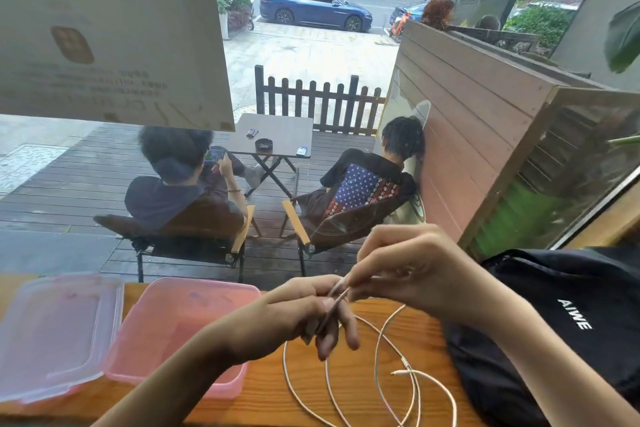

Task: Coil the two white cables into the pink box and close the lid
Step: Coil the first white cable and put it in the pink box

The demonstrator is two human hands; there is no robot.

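Observation:
White cable (379,354) lies in loose loops on the wooden counter (273,399), with a plug end (398,373) near the right. My left hand (311,315) and my right hand (405,270) meet above the loops, both pinching the same stretch of cable between fingertips. The pink box (180,326) stands open to the left of my left forearm, with nothing visible inside. Its clear lid (52,329) lies flat beside it, further left. I cannot tell one cable from the other in the tangle.
A black bag (561,322) with white lettering sits on the counter's right side, touching the loops' edge. Directly behind the counter is a window; beyond it two people sit in folding chairs on a deck.

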